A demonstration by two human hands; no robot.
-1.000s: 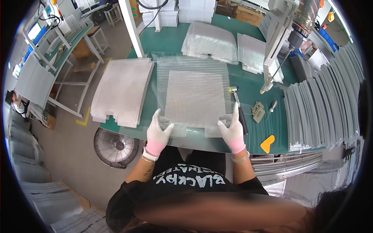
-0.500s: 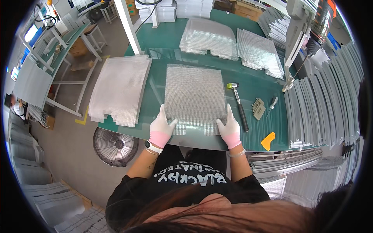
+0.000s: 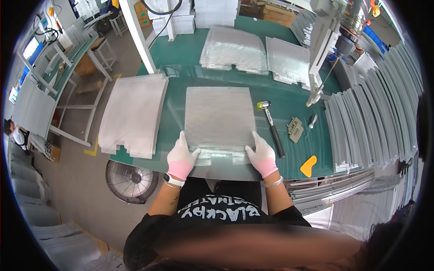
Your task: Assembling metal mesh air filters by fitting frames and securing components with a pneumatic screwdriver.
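Note:
Both my hands wear white gloves with pink cuffs. A silvery mesh sheet (image 3: pixel 220 119), notched along its near edge, lies flat on the green table in front of me; I cannot tell how many layers it has. My left hand (image 3: pixel 181 156) grips its near left edge, thumb on top and fingers along the side. At the near right edge my right hand (image 3: pixel 262 156) holds it the same way. Just right of the sheet lies a mallet (image 3: pixel 273 128) with a yellow-green head and black handle.
More mesh stacks lie left (image 3: pixel 132 115) and at the back (image 3: pixel 234 49). To the right are a grey-beige plastic part (image 3: pixel 295 130), a small screwdriver (image 3: pixel 313 121) and a yellow scraper (image 3: pixel 308 166). A hanging power driver (image 3: pixel 346 43) and upright grey frame strips (image 3: pixel 373 122) border the right side.
The view has shifted slightly, so the table appears lower and a little left. Mesh edges that looked offset now look more even. Both hands keep their places at its sides.

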